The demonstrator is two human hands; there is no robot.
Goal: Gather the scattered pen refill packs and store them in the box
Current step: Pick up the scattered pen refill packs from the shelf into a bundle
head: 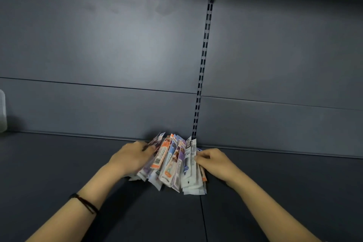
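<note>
Several pen refill packs (172,163), long and flat with orange, purple, blue and white printing, stand bunched on edge in a fan on the dark shelf (78,163), close to the back wall. My left hand (131,157) presses against the left side of the bunch, its fingers curled around the outer packs. On the right side, my right hand (212,161) holds the white packs with its fingertips. A translucent plastic box (2,112) shows only as a sliver at the far left edge, on the shelf by the wall.
The grey back panel (117,55) rises just behind the packs, with a slotted upright rail (202,68) running up from them. A seam (203,218) splits the shelf surface below the bunch. A dark cord bracelet (86,203) sits on my left forearm.
</note>
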